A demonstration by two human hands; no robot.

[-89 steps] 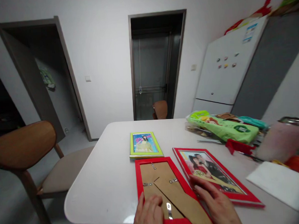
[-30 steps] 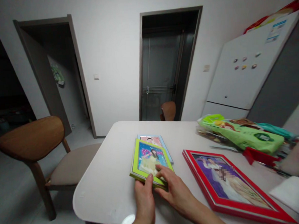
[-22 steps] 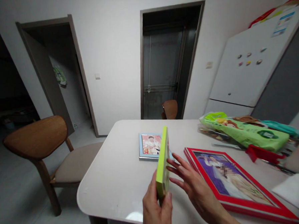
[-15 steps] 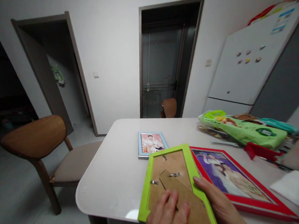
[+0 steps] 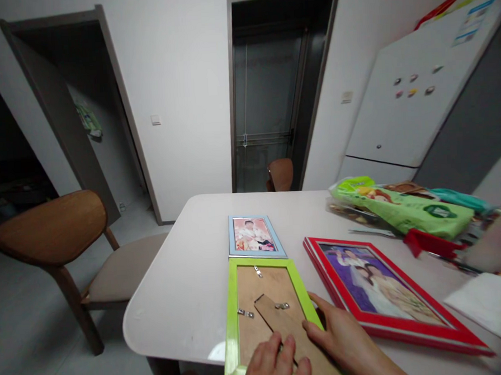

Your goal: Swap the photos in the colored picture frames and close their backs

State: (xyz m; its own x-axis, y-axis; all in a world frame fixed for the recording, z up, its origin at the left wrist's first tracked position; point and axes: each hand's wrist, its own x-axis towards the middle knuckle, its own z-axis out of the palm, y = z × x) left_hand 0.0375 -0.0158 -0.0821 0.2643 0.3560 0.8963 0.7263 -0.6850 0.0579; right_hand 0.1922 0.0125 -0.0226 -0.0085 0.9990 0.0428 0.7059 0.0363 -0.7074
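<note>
A green picture frame [image 5: 233,317] lies face down near the table's front edge, its brown cardboard back and stand showing. My left hand [image 5: 276,366] rests flat on the back's lower part, fingers stretched out. My right hand [image 5: 346,345] lies against the frame's right edge, its fingers extended onto the frame. Just behind the green frame a small blue frame [image 5: 254,235] lies face up. To the right, a stack of large red frames [image 5: 386,289] lies face up.
The white table [image 5: 188,286] has a rounded front-left corner. A green package [image 5: 398,208], a red object [image 5: 427,242] and white paper [image 5: 489,306] crowd its right side. A wooden chair [image 5: 55,237] stands left. A white fridge [image 5: 410,106] and two open doorways are behind.
I lifted the green frame off the small blue frame, turned it over, and laid it face down near the table's front edge. Both hands now rest on it.
</note>
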